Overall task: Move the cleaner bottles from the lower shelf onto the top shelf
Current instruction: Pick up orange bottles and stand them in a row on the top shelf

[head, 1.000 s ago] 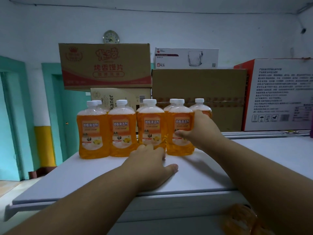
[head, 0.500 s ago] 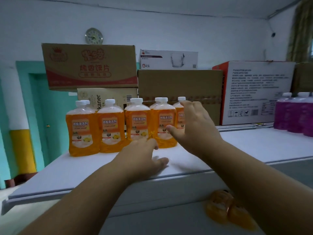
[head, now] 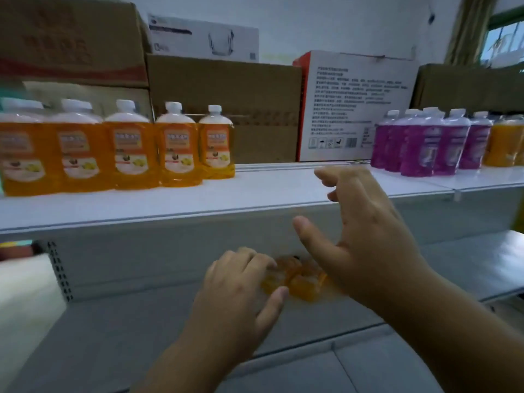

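Cleaner bottles, orange [head: 127, 148], stand upright in a close row on the top shelf [head: 255, 194], up and to the left of both hands, white caps up and labels facing the viewer. The leftmost bottles are blurred and cut by the frame edge. Behind them, stacked cardboard boxes [head: 224, 106]. More orange bottles [head: 300, 282] lie on the lower shelf [head: 119, 330], between the two hands and partly hidden by them; their number and posture cannot be told, for they are blurred. Left hand [head: 241, 296]: reaches into the lower shelf, back of the hand up, fingers loosely bent, fingertips just beside or touching the left edge of the low orange bottles; whether they make contact cannot be told. It grips nothing visible. Right hand [head: 365, 236]: raised in front of the top shelf's front lip, above and right of the low bottles, fingers spread and slightly curved, thumb out to the left, holding nothing. The hands are apart, the right one higher. Beyond the right hand, a white printed box [head: 357, 106] with a red side stands on the top shelf. Further right, a cluster of purple bottles [head: 428, 146], upright, then another orange bottle [head: 504, 146] at the frame edge.
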{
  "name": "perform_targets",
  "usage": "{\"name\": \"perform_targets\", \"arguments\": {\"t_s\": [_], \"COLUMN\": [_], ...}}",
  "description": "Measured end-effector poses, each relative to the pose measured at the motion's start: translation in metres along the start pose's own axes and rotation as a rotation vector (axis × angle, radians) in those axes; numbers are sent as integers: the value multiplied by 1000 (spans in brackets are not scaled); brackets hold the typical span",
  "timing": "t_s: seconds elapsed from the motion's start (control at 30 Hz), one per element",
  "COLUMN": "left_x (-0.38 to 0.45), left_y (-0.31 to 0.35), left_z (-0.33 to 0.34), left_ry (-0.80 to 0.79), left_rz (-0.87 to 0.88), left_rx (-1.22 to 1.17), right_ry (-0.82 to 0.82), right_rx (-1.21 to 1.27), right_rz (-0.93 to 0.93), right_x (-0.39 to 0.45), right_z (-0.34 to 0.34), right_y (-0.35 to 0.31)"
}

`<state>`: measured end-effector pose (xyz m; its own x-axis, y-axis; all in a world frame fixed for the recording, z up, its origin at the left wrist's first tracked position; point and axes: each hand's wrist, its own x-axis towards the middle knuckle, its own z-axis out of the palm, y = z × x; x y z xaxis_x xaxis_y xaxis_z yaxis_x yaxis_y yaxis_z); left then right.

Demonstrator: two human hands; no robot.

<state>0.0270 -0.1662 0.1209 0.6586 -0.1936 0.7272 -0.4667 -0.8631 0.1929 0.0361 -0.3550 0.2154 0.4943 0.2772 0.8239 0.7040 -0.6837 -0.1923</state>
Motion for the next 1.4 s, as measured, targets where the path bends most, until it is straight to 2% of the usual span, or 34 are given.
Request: {"name": "perform_targets", "arguments": {"t_s": [0.17,0.3,0.47,0.57,0.63,0.73,0.83,0.93,1.0,1.1,1.17,1.3,1.4], "left_x": [-16,-13,7,29,42,62,79,87,92,91,81,54,35], "left_y": [51,61,25,-15,-41,-75,-95,-109,-117,-118,-108,-69,-27], "left_z": [85,128,171,207,230,266,292,309,308,299,293,270,242], "left_ry": [-188,-297,-315,-413,-410,-347,-517,-663,-723,-777,-692,-266,-42], "left_rz": [-152,-227,-314,-377,-427,-500,-705,-773,-874,-1056,-1132,-1238,-1238], "left_rx": [-38,-22,-1,-8,9,286,375,445,393,149,72,-81,-189], "right_ry": [-86,-153,-188,-230,-285,-324,-308,-301,-321,-376,-450,-616,-722], "right_rx": [-10,41,62,59,29,-4,6,26,27,73,138,254,239], "right_rz": [51,158,213,311,365,407,448,443,422,404,407,407,375], "right_x": [-64,-86,-91,-92,-89,-82,-80,-80,-81,-83,-84,-82,-78], "right_z": [-26,-19,14,40,55,70,81,90,95,104,113,146,180], "right_y": [69,111,153,179,194,214,230,241,251,266,274,292,300]}}
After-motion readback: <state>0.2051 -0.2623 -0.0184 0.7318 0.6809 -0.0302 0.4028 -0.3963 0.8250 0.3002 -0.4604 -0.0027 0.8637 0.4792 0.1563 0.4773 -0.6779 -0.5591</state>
